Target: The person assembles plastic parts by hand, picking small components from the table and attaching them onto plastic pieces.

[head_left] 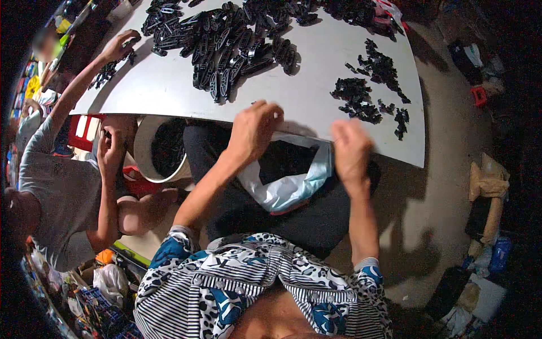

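My left hand (255, 131) hovers at the near edge of the white table, its fingers curled together; anything held in them is hidden. To the right, my right hand (351, 150) is at the same edge, near the small black parts, and its fingers are smeared by motion. Between my wrists, a white plastic bag (276, 193) lies open on my lap with dark contents inside. A heap of long black plastic clips (220, 56) covers the table's far middle. Small black plastic parts (357, 100) lie in loose clusters on the right.
On the left another person works; one hand (119, 46) is over small black pieces and the other (110, 146) is below the table edge. A white bucket (148, 169) of black parts stands beside my left leg. The table's right corner (419, 158) juts out above the floor.
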